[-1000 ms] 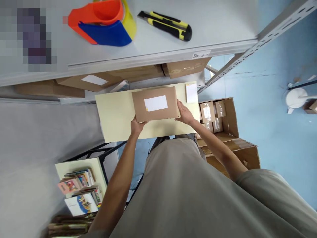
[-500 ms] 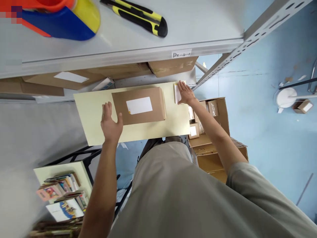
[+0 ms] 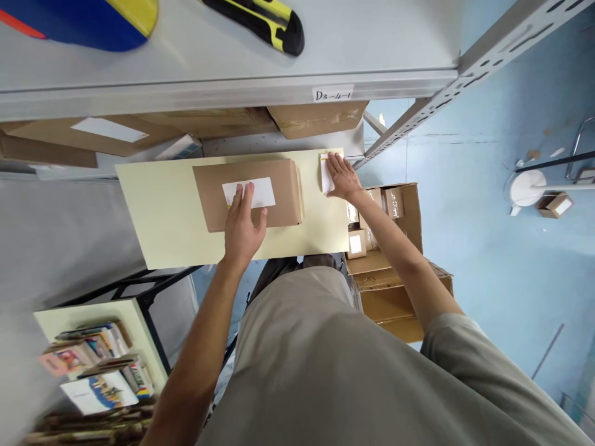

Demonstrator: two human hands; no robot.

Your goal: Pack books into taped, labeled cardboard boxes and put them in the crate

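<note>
A brown cardboard box (image 3: 209, 204) lies on a pale yellow board (image 3: 162, 229) in front of me, with a white label (image 3: 263, 192) on its top. My left hand (image 3: 244, 229) is over the box, its fingers stretched out across the label; whether they press on it I cannot tell. At the board's right end, my right hand (image 3: 343, 176) rests with fingers extended on a stack of white labels (image 3: 326, 176), partly covering it. Neither hand is wrapped round anything.
A grey shelf (image 3: 395, 49) bears a yellow-black utility knife (image 3: 274, 31) and a blue-yellow tape dispenser (image 3: 116, 25). Cardboard boxes (image 3: 320, 118) fill the level below. At right stands an open carton (image 3: 411, 217) of small boxes; at lower left, books (image 3: 100, 393) lie on another board.
My left hand has moved right, from beside the box's left edge to over its label. My right hand stays at the white labels. The whole view has shifted slightly.
</note>
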